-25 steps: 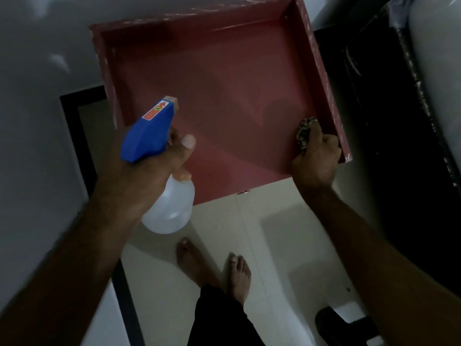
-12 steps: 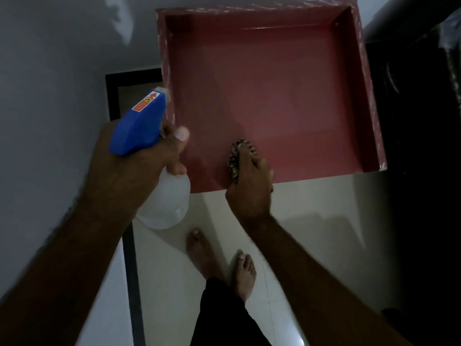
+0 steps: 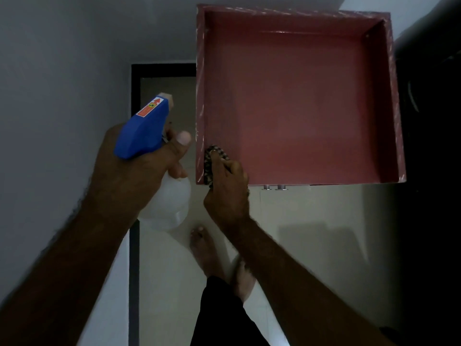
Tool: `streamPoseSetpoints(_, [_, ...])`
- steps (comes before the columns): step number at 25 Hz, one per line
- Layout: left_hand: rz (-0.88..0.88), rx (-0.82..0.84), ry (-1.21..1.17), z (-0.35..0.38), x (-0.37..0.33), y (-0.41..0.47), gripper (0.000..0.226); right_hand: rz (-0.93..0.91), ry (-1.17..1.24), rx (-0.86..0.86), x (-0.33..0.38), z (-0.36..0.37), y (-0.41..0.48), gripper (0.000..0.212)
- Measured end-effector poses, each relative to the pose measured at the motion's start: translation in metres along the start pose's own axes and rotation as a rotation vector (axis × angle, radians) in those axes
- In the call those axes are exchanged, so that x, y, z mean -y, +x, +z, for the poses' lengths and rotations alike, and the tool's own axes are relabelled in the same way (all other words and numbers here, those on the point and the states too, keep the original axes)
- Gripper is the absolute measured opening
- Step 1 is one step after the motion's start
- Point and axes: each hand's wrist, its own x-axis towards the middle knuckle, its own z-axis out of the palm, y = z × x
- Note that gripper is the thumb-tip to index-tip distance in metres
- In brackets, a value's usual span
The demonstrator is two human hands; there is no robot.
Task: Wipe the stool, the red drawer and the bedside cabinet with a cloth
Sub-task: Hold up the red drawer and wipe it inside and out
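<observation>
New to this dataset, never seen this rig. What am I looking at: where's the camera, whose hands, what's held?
There is no robot here. A person works with bare hands, filmed by one wide-angle camera on their head, looking down. The left hand grips a spray bottle with a blue trigger head. The right hand holds a patterned cloth in the near left corner of the open red drawer. Below are the pale floor and the person's bare feet.

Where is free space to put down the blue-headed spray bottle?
Inside the open red drawer, the bottom is bare from the middle to the right wall. The pale floor tiles right of the bare feet are free too. Crowded: near-left corner, right hand pressing patterned cloth.
</observation>
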Motion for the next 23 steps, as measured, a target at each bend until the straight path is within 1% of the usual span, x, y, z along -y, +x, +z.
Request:
streamPoseSetpoints(4, [-0.020, -0.029, 0.010, -0.004, -0.001, -0.003, 0.048, 0.022, -0.017, 0.023, 0.001, -0.005, 0.007, 0.087])
streamPoseSetpoints(6, [-0.035, -0.013, 0.027, -0.003, -0.003, -0.002, 0.046, 0.056, -0.017, 0.044, 0.005, -0.005, 0.016, 0.086])
streamPoseSetpoints(8, [-0.047, -0.006, 0.042, -0.005, -0.004, 0.002, 0.042, 0.057, -0.017, 0.017, 0.011, -0.007, 0.031, 0.082])
streamPoseSetpoints(12, [-0.044, 0.023, 0.046, -0.007, -0.005, 0.010, 0.053, 0.080, 0.001, -0.041, 0.018, -0.012, 0.078, 0.081])
streamPoseSetpoints(15, [-0.032, 0.027, 0.024, -0.004, -0.006, 0.016, 0.054, 0.061, 0.020, -0.032, 0.016, -0.017, 0.097, 0.083])
streamPoseSetpoints(18, [-0.051, 0.047, 0.017, -0.002, -0.005, 0.024, 0.055, 0.017, -0.020, -0.031, 0.015, -0.016, 0.097, 0.077])
streamPoseSetpoints(20, [-0.031, 0.068, 0.018, 0.000, -0.006, 0.028, 0.050, -0.050, -0.079, -0.058, 0.011, -0.017, 0.096, 0.072])
streamPoseSetpoints(23, [0.001, 0.085, 0.008, 0.002, -0.012, 0.035, 0.029, -0.064, -0.129, -0.073, -0.001, -0.025, 0.096, 0.072])
